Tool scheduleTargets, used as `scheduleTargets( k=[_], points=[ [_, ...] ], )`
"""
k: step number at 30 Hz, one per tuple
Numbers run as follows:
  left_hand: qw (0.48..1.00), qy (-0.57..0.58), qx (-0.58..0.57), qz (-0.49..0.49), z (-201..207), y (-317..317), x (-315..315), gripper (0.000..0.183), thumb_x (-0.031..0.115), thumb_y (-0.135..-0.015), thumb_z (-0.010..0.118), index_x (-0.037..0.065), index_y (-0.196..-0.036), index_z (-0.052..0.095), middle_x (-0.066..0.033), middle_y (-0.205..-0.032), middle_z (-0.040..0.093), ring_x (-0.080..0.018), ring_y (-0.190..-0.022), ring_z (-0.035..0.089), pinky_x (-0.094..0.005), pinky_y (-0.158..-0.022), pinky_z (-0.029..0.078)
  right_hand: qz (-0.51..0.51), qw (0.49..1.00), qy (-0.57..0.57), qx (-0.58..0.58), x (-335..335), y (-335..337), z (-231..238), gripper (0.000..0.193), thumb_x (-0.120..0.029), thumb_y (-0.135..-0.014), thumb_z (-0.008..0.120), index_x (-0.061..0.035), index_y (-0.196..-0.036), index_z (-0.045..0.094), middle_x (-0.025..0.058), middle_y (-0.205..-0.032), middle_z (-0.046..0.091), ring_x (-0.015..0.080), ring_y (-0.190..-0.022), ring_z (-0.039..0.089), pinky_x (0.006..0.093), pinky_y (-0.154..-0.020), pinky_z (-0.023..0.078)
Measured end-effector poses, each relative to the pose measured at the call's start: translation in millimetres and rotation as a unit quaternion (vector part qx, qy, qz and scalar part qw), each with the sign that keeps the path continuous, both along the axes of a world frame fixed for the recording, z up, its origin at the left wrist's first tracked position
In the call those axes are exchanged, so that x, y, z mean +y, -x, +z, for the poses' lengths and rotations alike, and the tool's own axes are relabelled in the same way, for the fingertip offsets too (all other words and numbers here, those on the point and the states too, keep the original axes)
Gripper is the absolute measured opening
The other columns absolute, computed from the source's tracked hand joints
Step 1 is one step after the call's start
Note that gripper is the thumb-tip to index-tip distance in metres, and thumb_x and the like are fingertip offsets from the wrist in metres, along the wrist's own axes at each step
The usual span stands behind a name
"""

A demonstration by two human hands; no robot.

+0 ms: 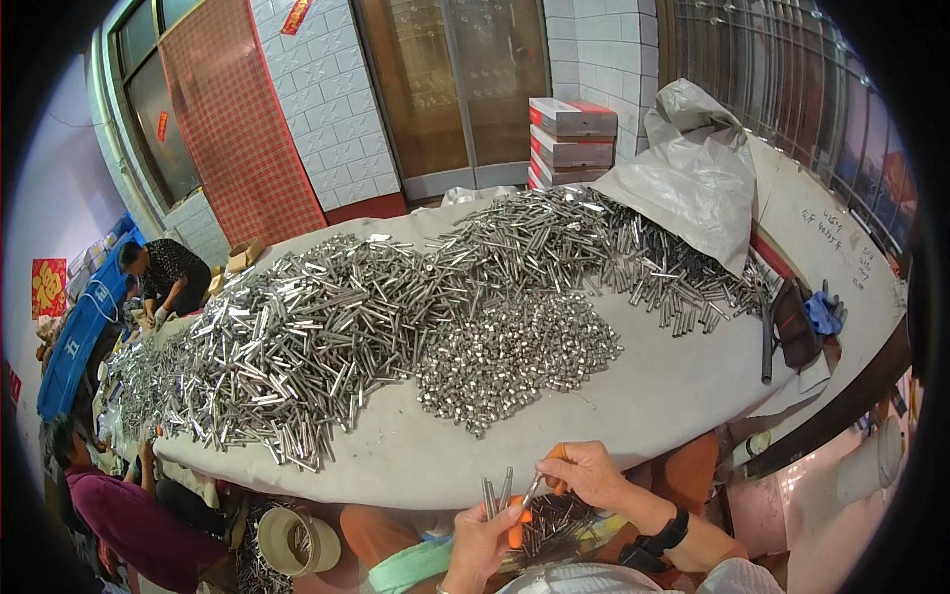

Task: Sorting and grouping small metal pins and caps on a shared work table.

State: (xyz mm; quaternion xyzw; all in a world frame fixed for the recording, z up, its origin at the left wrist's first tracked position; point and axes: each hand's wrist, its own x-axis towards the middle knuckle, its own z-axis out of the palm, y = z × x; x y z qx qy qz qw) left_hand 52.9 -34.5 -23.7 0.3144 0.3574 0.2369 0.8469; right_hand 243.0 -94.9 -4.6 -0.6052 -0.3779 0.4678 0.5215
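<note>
At the near edge of the covered table, my left hand (481, 543) is closed around a few slim metal tubes (489, 498) that stand upright from its fingers. Something orange (520, 531) shows at its fingertips; whether it is a finger cover or a held part I cannot tell. My right hand (586, 473), with orange on its fingers, pinches another short metal tube (534, 486) just above the left hand. Beyond them lie a heap of small, short metal pieces (505, 371) and a long pile of metal tubes (327, 327). More tubes (549, 525) lie below my hands.
A pale sack (693, 188) covers the pile's right end, near a dark tool (767, 342) and blue glove (823, 312). Stacked boxes (574, 153) stand behind. A bucket (297, 540) is at lower left. One person (139, 525) sits left; another (173, 272) is farther back.
</note>
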Motion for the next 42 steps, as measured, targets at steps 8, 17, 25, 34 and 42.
scheduleTargets(
  k=[8,17,25,34,42],
  points=[
    [1.000,-0.004,-0.006,-0.015,-9.3,7.3,-7.2,0.016,0.001,-0.083,0.066,-0.006,-0.097,0.064,-0.0117,-0.083,0.066,-0.0146,-0.065,0.061,-0.0261,-0.057,0.052,-0.020,0.999,-0.021,0.014,-13.0,4.7,-8.1,0.017,-0.016,-0.088,0.063,0.0006,-0.083,0.063,0.0039,-0.070,0.061,0.0086,-0.055,0.057,0.0200,-0.052,0.045],
    [0.999,-0.010,0.008,-0.036,-9.9,4.9,-3.4,0.014,-0.002,-0.083,0.064,-0.006,-0.096,0.064,-0.0110,-0.084,0.066,-0.0159,-0.071,0.063,-0.0273,-0.063,0.054,0.015,0.995,-0.027,-0.096,-13.3,3.7,-6.1,0.018,-0.015,-0.087,0.065,0.0022,-0.083,0.063,0.0039,-0.069,0.061,0.0077,-0.052,0.053,0.0224,-0.047,0.042],
    [1.000,-0.017,0.002,-0.023,-13.2,5.2,-5.4,0.013,-0.003,-0.083,0.064,-0.006,-0.095,0.064,-0.0116,-0.085,0.066,-0.0156,-0.071,0.063,-0.0265,-0.063,0.054,-0.007,0.994,-0.083,-0.071,-11.8,0.1,-10.8,0.033,-0.028,-0.089,0.063,0.0007,-0.072,0.063,0.0016,-0.055,0.056,0.0056,-0.049,0.049,0.0231,-0.045,0.039],
    [0.999,-0.039,-0.005,-0.020,-9.2,10.8,-10.2,0.014,-0.001,-0.082,0.066,-0.007,-0.095,0.065,-0.0096,-0.079,0.066,-0.0111,-0.059,0.057,-0.0226,-0.052,0.047,0.054,0.997,-0.045,-0.033,-20.3,-1.4,-6.4,0.022,-0.022,-0.087,0.066,0.0004,-0.085,0.062,0.0021,-0.069,0.061,0.0063,-0.053,0.052,0.0217,-0.049,0.041],
    [1.000,-0.023,-0.018,0.000,-7.3,11.7,-11.8,0.010,0.001,-0.082,0.067,-0.005,-0.090,0.066,-0.0116,-0.079,0.067,-0.0119,-0.059,0.059,-0.0221,-0.052,0.048,0.055,0.995,-0.031,-0.076,-21.2,4.0,2.3,0.018,-0.019,-0.088,0.064,-0.0015,-0.087,0.063,0.0027,-0.069,0.060,0.0070,-0.053,0.052,0.0223,-0.049,0.042]
  ],
)
